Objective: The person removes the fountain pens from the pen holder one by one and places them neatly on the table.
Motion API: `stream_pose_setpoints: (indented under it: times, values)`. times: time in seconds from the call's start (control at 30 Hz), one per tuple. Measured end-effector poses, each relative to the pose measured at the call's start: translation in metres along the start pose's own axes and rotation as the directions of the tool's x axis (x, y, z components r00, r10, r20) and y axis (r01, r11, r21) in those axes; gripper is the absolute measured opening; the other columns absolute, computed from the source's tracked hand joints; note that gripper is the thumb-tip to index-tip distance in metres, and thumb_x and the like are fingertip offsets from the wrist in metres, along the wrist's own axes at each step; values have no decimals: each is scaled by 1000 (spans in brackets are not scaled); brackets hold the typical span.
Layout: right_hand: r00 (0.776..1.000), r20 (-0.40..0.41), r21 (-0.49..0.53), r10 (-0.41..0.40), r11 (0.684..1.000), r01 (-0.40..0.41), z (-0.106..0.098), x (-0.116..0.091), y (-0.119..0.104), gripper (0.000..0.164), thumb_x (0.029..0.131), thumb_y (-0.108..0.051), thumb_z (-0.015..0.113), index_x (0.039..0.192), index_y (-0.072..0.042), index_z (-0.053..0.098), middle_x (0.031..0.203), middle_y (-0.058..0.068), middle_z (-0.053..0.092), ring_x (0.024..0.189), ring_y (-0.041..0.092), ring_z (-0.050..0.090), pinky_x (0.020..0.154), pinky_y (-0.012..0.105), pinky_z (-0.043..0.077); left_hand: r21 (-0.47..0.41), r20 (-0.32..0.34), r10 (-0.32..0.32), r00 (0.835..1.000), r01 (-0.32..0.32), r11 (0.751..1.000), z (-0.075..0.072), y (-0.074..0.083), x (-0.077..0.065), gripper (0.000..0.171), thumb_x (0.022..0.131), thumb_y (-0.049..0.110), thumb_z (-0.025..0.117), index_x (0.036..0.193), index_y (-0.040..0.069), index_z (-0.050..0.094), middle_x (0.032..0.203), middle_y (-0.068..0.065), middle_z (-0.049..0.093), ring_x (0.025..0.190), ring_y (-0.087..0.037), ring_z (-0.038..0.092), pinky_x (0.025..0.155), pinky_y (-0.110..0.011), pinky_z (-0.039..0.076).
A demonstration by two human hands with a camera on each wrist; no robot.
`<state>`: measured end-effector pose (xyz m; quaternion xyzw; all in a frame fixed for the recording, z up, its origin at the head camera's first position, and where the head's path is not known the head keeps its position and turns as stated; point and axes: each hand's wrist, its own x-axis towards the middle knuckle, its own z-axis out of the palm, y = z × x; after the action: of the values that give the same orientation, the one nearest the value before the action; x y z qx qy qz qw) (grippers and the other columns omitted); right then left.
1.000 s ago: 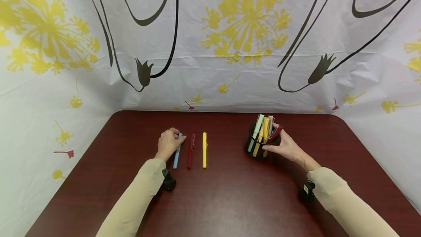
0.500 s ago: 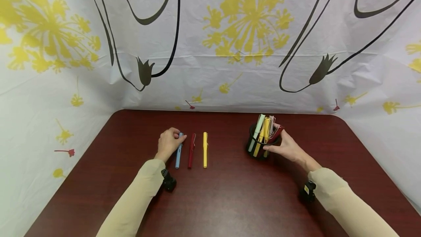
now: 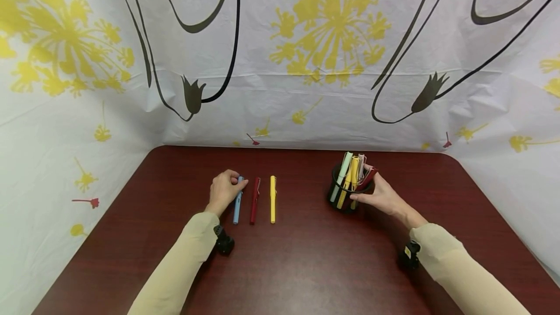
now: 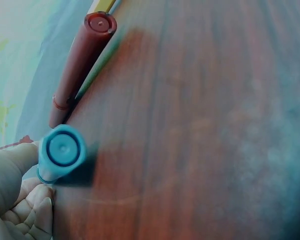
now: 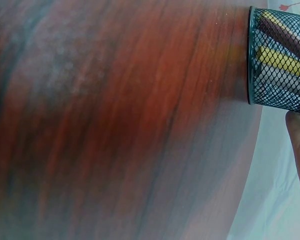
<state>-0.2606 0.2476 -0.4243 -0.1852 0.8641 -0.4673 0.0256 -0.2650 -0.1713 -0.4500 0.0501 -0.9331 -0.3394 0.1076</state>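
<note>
My left hand [image 3: 224, 189] pinches the far end of a light blue pen [image 3: 237, 208] lying on the table; in the left wrist view the thumb and curled fingers meet at the blue pen [image 4: 62, 150]. Just right of it lies a dark red pen [image 3: 254, 203], then a yellow pen [image 3: 273, 201], roughly parallel. Farther right, my right hand [image 3: 380, 193] grips a black mesh pen cup [image 3: 336, 198], thumb on the near side, its other fingers mostly hidden behind. Several pens stand in the cup, among them a pale green pen [image 3: 343, 169] and yellow ones.
The dark reddish-brown tabletop [image 3: 297, 266] spreads under both hands. A white patterned cloth [image 3: 245, 52] hangs behind its far edge and along the sides. Each wrist carries a small black camera, such as the left wrist camera [image 3: 224, 241].
The blue pen's near end has swung slightly right, toward the red pen, while my left hand keeps its pinch. The right hand and the cup look unchanged.
</note>
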Motion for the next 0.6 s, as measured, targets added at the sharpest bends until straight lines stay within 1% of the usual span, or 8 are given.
stream_pose_setpoints:
  times: [0.1, 0.37, 0.5, 0.53, 0.6]
  values:
    - [1000, -2, 1, -2, 1000, 2, 0, 0, 0, 89, 80, -12, 75, 146, 3, 17, 138, 28, 38, 127, 37, 36, 100, 54, 30, -3, -1, 0, 1000, 0, 1000, 0, 0, 0, 38, 83, 34, 71, 107, 4, 66, 94, -11, 68, 80, -23, 62, 69, -39, 51]
    - [1000, -7, -9, -1, 1000, 1, 0, -1, 1, 90, 80, -13, 75, 146, 3, 16, 140, 29, 35, 129, 39, 33, 101, 57, 29, -8, 6, 4, 1000, -4, 1000, 1, -1, 0, 38, 82, 33, 72, 107, 4, 66, 95, -11, 67, 82, -24, 61, 70, -40, 50]
    - [1000, -6, -12, -3, 1000, 3, 0, -1, 1, 90, 80, -13, 75, 146, 3, 16, 139, 29, 36, 128, 38, 35, 100, 56, 30, -18, -12, 29, 1000, -29, 999, 0, -2, -1, 36, 82, 31, 73, 105, 4, 67, 92, -11, 67, 81, -24, 60, 68, -39, 50]
    - [1000, -6, -13, -5, 1000, 5, 0, 0, 1, 89, 80, -13, 75, 146, 3, 16, 139, 29, 36, 127, 38, 35, 100, 56, 30, -10, -28, 46, 999, -47, 999, 0, -1, -2, 36, 82, 32, 73, 102, 4, 67, 90, -10, 66, 78, -23, 60, 65, -37, 49]
    - [1000, -7, -25, -9, 1000, 9, 0, 0, 0, 89, 81, -13, 74, 146, 3, 16, 139, 28, 37, 127, 37, 36, 99, 55, 31, -7, -32, 58, 998, -59, 998, -1, -2, -2, 35, 82, 33, 72, 102, 4, 67, 89, -10, 66, 77, -23, 60, 63, -36, 49]
